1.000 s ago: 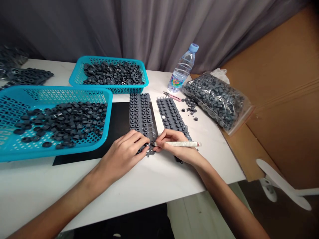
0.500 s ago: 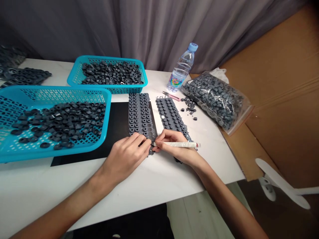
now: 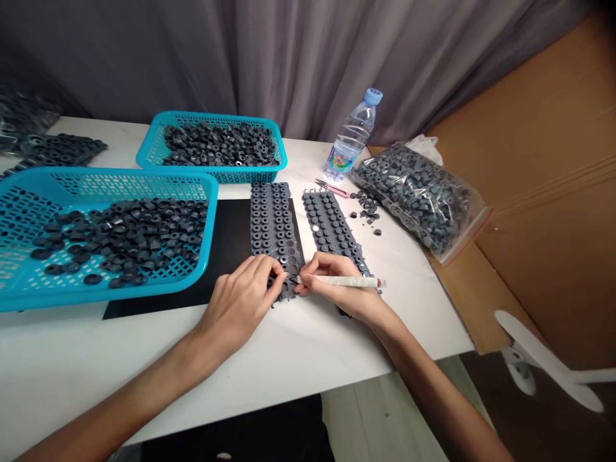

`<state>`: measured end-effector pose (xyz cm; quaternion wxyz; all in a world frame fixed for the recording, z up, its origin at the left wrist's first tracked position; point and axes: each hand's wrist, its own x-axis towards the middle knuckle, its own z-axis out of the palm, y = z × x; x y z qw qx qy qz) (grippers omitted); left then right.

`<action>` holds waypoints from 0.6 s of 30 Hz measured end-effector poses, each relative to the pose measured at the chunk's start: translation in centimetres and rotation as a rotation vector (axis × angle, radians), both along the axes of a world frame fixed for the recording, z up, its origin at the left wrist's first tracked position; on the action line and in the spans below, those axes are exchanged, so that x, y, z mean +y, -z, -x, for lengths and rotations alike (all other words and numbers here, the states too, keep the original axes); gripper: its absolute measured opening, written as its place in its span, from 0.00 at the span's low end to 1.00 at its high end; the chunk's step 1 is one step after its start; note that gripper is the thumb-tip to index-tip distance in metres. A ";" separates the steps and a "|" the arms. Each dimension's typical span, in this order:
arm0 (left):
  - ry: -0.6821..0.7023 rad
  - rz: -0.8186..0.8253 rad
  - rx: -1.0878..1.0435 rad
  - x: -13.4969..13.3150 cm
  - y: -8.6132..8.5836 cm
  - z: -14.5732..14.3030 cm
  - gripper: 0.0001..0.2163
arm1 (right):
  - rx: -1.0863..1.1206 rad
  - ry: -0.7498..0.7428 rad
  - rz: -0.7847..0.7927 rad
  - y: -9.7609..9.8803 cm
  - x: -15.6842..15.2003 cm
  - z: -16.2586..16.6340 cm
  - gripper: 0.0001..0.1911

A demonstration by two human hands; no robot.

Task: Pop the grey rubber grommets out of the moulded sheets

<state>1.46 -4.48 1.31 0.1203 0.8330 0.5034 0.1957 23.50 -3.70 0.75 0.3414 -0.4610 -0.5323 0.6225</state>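
My right hand (image 3: pixel 339 282) grips a slim pen-shaped tool (image 3: pixel 353 282) with a white, wrapped-looking handle. Its tip points left at the near end of a dark grey moulded rubber sheet (image 3: pixel 271 215) with rows of raised rings; some spots there are empty holes. My left hand (image 3: pixel 245 292) rests over the sheet's near left side, thumb and forefinger pinched together. A dark ring shows in the gap behind the pinch, but what the fingertips hold is hidden. The sheet lies partly on a black mat (image 3: pixel 228 231). A second studded sheet (image 3: pixel 330 221) lies under and beyond my right hand.
Two blue baskets (image 3: pixel 209 237) (image 3: pixel 283 151) hold loose grey rubber pieces. Farther right are a water bottle (image 3: pixel 350 138), pink-handled snips (image 3: pixel 337 190), scattered bits (image 3: pixel 368 204) and a full plastic bag (image 3: pixel 418 192). Cardboard (image 3: pixel 539 160) stands at right; more sheets (image 3: pixel 62 149) lie far left.
My left hand's fingertips have drawn slightly left, away from the tool tip, uncovering more of the sheet's near end. My right hand keeps its hold on the tool. The view shifts slightly.
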 end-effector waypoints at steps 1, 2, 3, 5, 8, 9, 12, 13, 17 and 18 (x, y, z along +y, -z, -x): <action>0.018 0.009 0.007 0.1 -0.1 0.1 0.03 | 0.002 0.003 0.007 0.0 0.0 0.0 0.07; 0.044 0.009 0.018 0.2 -0.2 0.3 0.03 | 0.002 0.005 0.017 0.1 0.0 0.0 0.07; 0.068 0.009 0.023 0.3 -0.2 0.4 0.02 | 0.002 0.006 0.027 0.1 0.1 -0.1 0.07; 0.100 0.010 0.015 0.5 -0.2 0.7 0.03 | 0.003 0.003 0.037 0.0 0.1 -0.1 0.07; 0.125 -0.038 0.033 0.7 0.0 0.9 0.07 | 0.004 0.000 0.023 -0.2 0.1 -0.1 0.07; 0.132 -0.078 0.055 0.7 0.1 0.8 0.07 | 0.004 0.001 0.018 -0.3 0.1 -0.1 0.07; 0.154 -0.228 0.123 0.5 0.3 0.4 0.05 | -0.001 0.000 0.019 -0.2 0.1 -0.1 0.06; 0.163 -0.272 0.144 0.3 0.4 0.3 0.04 | -0.004 0.000 0.021 -0.1 0.0 -0.1 0.06; 0.194 -0.373 0.185 -0.1 0.5 -0.3 0.09 | -0.029 0.017 0.002 0.2 -0.1 0.1 0.06; 0.180 -0.360 0.160 -0.1 0.6 -0.3 0.10 | -0.035 0.020 -0.011 0.2 -0.2 0.1 0.07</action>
